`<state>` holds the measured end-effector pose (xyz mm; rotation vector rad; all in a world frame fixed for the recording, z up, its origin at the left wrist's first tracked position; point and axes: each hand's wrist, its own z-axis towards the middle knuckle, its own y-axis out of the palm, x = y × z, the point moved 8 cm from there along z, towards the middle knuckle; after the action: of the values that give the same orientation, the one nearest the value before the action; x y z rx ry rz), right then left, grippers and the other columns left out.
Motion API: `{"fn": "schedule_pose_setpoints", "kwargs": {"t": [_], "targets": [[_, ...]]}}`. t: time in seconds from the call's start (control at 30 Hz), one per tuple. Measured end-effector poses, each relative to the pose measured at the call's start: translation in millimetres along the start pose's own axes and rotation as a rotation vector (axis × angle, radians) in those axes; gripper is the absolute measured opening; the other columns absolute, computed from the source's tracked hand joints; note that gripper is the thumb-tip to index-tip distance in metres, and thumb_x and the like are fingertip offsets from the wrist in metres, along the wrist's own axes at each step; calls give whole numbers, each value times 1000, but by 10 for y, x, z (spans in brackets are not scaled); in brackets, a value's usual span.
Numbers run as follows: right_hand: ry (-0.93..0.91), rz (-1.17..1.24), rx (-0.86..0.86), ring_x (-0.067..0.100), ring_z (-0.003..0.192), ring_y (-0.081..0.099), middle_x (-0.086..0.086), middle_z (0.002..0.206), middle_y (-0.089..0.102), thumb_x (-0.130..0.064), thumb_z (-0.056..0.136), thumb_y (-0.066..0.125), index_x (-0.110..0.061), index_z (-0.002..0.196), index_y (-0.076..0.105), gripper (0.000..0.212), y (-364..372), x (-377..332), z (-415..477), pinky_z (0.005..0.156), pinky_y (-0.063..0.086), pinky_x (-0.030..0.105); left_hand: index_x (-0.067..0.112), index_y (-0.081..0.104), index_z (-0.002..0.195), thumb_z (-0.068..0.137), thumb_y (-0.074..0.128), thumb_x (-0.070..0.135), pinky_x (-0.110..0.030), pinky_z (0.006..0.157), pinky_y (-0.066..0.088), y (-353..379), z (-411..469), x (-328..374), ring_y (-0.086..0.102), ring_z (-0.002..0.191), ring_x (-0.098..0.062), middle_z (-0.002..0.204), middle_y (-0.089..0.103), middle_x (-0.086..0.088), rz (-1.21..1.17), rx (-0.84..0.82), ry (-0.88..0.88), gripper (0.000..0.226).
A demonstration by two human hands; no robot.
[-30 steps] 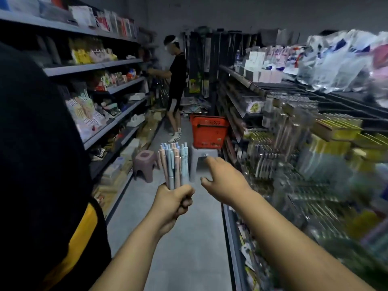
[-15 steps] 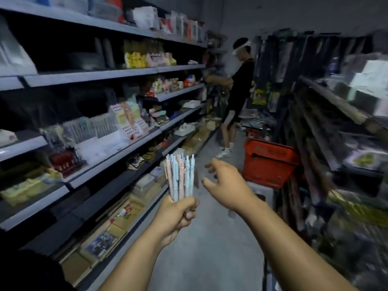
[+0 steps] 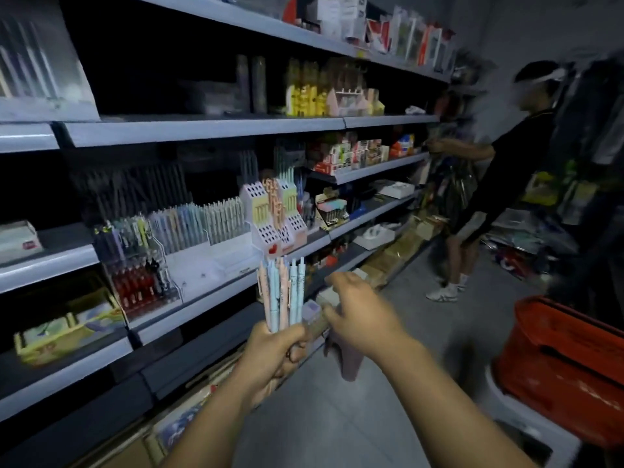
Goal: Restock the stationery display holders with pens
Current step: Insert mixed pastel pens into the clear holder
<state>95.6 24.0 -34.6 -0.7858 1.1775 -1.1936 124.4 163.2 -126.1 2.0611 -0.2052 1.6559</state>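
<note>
My left hand (image 3: pixel 275 349) grips a bundle of pastel pens (image 3: pixel 282 292), blue and pink, held upright in front of the shelf edge. Just to their right my right hand (image 3: pixel 361 315) hovers with its fingers apart and holds nothing. On the middle shelf stand the display holders: a white tiered rack with holes (image 3: pixel 273 214), partly filled with peach and green pens, clear stepped holders (image 3: pixel 199 224) with rows of pale pens, and a clear holder of dark and red pens (image 3: pixel 141 275) further left.
Grey shop shelving (image 3: pixel 209 128) runs along the left. A red basket (image 3: pixel 564 359) sits on a white stool at the lower right. A purple stool (image 3: pixel 347 363) stands under my right hand. A person in black (image 3: pixel 499 184) reaches to the shelves down the aisle.
My view has swung left from the aisle to the left shelving, bringing the pen holders into view. Both hands kept their pose, the left still gripping the pens.
</note>
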Motion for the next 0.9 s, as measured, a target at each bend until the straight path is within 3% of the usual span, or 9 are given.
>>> {"fn": "schedule_pose_setpoints", "kwargs": {"t": [0.1,0.27,0.4,0.5,0.67,0.77,0.83,0.9], "targets": [[-42,104,8,29,105,59,7,120,56,-34,99,55,-18,127,51,32,131,-1,620,81,55,46,9,57,78,80,73,4,-17,39,16,-176,543,176,30,42,-10,61,44,-8,-4,39,16,17],[-90,328,-20,19,98,57,-3,112,55,-33,101,58,-20,131,53,34,492,66,1465,81,53,40,10,54,84,66,76,15,-20,42,15,-487,1290,337,32,40,-11,59,45,-8,-16,169,37,28],[-126,584,-49,12,88,61,-7,107,60,-37,103,55,-26,129,56,28,780,121,2149,72,50,31,9,53,89,84,71,1,-18,40,18,-704,1858,446,35,44,-13,60,45,-6,-52,267,65,20],[-117,801,-89,2,85,62,-14,103,63,-40,102,59,-28,120,63,23,949,137,2619,75,53,31,8,52,93,89,65,-3,-19,37,21,-862,2185,531,35,45,-13,61,45,-5,-59,354,87,18],[-217,1042,-230,14,72,66,-10,94,71,-41,98,66,-27,103,73,16,1196,-12,3264,72,57,40,9,52,72,83,71,5,-22,41,23,-1027,2514,673,27,42,-17,55,39,-10,12,487,110,22],[-267,1100,-335,18,68,66,-7,86,69,-38,95,72,-18,99,73,20,1387,-177,3549,67,56,38,12,58,62,91,66,0,-20,41,24,-1116,2636,740,27,39,-16,51,41,-10,-13,552,140,33],[-328,1154,-395,16,61,64,-8,72,66,-30,95,73,-10,99,73,20,1504,-318,3661,61,53,32,17,64,62,94,61,-2,-19,41,24,-1180,2690,715,29,43,-14,54,46,-7,-80,586,154,38],[-335,1192,-457,15,56,61,-7,64,63,-28,95,72,-10,99,73,18,1661,-416,3728,58,50,30,15,68,75,96,60,-2,-17,40,25,-1244,2725,646,31,49,-15,62,50,-8,-163,607,147,29]]}}
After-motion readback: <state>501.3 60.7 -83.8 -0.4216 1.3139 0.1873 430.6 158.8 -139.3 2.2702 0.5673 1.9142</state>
